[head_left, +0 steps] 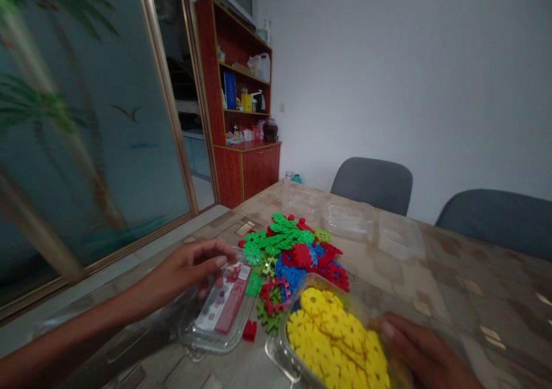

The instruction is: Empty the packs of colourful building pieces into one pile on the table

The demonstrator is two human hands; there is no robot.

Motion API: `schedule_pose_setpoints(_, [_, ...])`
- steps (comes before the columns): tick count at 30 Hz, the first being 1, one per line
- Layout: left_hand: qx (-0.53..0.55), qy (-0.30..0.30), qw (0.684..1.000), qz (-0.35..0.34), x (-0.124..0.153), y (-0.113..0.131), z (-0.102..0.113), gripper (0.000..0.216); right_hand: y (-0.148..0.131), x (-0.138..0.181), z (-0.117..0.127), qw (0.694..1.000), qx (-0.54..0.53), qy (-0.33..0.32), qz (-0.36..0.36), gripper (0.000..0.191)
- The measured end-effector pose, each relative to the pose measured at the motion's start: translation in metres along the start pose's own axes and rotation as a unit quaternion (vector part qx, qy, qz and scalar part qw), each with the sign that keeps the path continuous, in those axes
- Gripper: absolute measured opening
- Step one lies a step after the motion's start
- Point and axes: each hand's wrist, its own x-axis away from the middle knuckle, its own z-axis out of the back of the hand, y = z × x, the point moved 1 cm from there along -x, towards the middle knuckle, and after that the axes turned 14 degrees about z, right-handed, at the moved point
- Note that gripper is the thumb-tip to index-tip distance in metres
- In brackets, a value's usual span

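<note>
In my right hand [425, 351] is the right side of a clear plastic container [287, 343] packed with yellow flower-shaped interlocking discs [338, 337]. The hand is closed on its wall, thumb near the rim. My left hand [207, 265] hovers over or lightly touches the upper left edge of a clear plastic lid [241, 326] with a red and white label [226, 303]. Its fingers are loosely curved, with a gap to the thumb. Just beyond lies a pile of green discs [280, 237], blue pieces [291, 271] and red pieces [334, 271]. A small red piece [249, 330] sits beside the lid.
Clear plastic containers [348, 219] stand along the table's far side, one at the right [401, 237]. Behind the patterned table [452, 280] are two grey chairs [373, 183]. A wooden cabinet [259, 173] stands at the back, near a glass sliding door [107, 147].
</note>
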Motion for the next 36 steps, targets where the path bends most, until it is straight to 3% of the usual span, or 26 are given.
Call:
schedule_pose_setpoints(3, [0.046, -0.109, 0.993, 0.01, -0.01, 0.015, -0.021, 0.037, -0.014, -0.022, -0.005, 0.998, -0.049, -0.032, 0.015, 0.052])
schedule_pose_setpoints(6, [0.093, -0.213, 0.97, 0.067, -0.02, 0.026, -0.034, 0.05, -0.027, -0.046, -0.013, 0.995, -0.092, -0.045, 0.021, 0.051])
schedule_pose_setpoints(9, [0.126, -0.308, 0.935, 0.12, -0.03, 0.035, -0.035, 0.057, -0.035, -0.068, -0.021, 0.992, -0.111, -0.038, 0.042, 0.047])
schedule_pose_setpoints(12, [0.145, -0.346, 0.914, 0.155, -0.039, 0.042, -0.028, 0.057, -0.043, -0.088, -0.027, 0.991, -0.118, -0.023, 0.058, 0.044])
schedule_pose_setpoints(19, [0.221, -0.263, 0.929, 0.135, -0.062, 0.054, -0.009, 0.057, -0.061, -0.116, -0.024, 0.981, -0.16, 0.057, 0.098, 0.045])
schedule_pose_setpoints(23, [0.242, -0.201, 0.942, 0.116, -0.079, 0.056, 0.001, 0.055, -0.043, -0.111, -0.019, 0.978, -0.186, 0.066, 0.068, 0.046])
schedule_pose_setpoints(28, [0.256, -0.178, 0.943, 0.113, -0.09, 0.047, 0.008, 0.059, -0.018, -0.093, -0.012, 0.981, -0.177, 0.065, 0.038, 0.043])
schedule_pose_setpoints(36, [0.181, -0.111, 0.977, 0.028, -0.09, 0.058, 0.01, 0.056, 0.012, -0.085, 0.0, 0.979, -0.097, 0.17, 0.048, 0.034])
